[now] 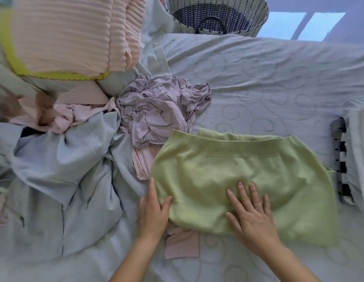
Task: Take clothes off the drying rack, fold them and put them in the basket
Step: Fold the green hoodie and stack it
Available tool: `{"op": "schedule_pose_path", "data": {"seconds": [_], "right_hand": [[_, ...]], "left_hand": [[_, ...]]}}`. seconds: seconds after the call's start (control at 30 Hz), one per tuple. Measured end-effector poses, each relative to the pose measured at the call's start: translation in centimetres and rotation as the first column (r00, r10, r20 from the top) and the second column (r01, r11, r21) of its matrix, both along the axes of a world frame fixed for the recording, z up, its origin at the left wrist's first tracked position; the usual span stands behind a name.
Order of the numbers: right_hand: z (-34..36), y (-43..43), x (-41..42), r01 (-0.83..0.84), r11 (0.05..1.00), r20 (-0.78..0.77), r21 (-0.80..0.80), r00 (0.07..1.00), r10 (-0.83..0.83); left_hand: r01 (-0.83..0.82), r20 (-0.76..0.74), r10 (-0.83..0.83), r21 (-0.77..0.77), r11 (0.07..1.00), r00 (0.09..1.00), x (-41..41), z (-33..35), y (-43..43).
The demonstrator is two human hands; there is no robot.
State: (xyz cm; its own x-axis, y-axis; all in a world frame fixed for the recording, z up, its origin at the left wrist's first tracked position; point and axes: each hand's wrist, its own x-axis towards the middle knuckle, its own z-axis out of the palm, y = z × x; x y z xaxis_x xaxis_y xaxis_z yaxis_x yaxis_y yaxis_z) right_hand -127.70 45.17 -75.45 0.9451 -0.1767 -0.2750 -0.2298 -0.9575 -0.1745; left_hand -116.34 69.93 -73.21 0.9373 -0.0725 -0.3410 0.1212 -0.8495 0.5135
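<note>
Near the front edge of the bed (pixel 278 78), a pale green knit garment (pixel 234 180) with a ribbed waistband (pixel 234 148) lies spread flat, waistband away from the person. It looks like a skirt or shorts; which one is not clear. The right hand (pixel 250 212) presses flat on its lower middle with fingers straight and spread. The left hand (pixel 153 208) lies along its left edge, fingers extended, thumb resting on the fabric. Neither hand is clenched around anything.

The knit looks soft, light and limp, so it should fold with little effort but sag and lose its shape if lifted by one corner. The waistband is the firmest part. I would take hold at a side edge or hem with both hands, fold, then carry it supported from beneath.

A strip of pink fabric (pixel 182 245) pokes out from under its near edge and could drag along. Just beside it on the left sits a crumpled lilac garment (pixel 162 110), then a pale blue zipped jacket (pixel 65 180). The woven basket (pixel 258 21) stands well apart at the far side of the bed.
</note>
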Motion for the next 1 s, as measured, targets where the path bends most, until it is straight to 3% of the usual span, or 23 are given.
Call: {"op": "schedule_pose_path", "data": {"seconds": [0.17,0.3,0.47,0.73,0.87,1.0], "right_hand": [[-0.1,0.1,-0.2,0.006,1.0,-0.002,-0.007,1.0,-0.006],[1.2,1.0,1.0,0.114,0.993,0.029,0.035,0.993,-0.115],[0.3,1.3,4.2,0.124,0.992,0.053,-0.015,0.991,-0.123],[-1.3,0.9,4.5,0.052,0.994,0.029,-0.1,0.998,-0.049],[-1.2,0.8,4.5,0.037,0.994,0.023,-0.1,0.999,-0.035],[-1.2,0.8,4.6,0.04,0.992,0.047,-0.117,0.998,-0.034]], "left_hand": [[-0.151,-0.106,0.135,-0.152,0.977,0.985,2.7,-0.2,-1.2],[-0.271,-0.134,0.245,-0.232,0.934,0.96,3.6,0.3,-1.6],[-0.271,-0.056,0.265,-0.149,0.951,0.963,2.1,0.7,-1.6],[-0.384,-0.103,0.378,-0.048,0.922,0.92,-1.0,2.5,-1.5],[-0.307,-0.039,0.306,-0.04,0.951,0.951,-1.6,3.3,-2.0],[-0.233,-0.074,0.231,-0.016,0.972,0.97,-1.7,3.3,-2.2]]}}
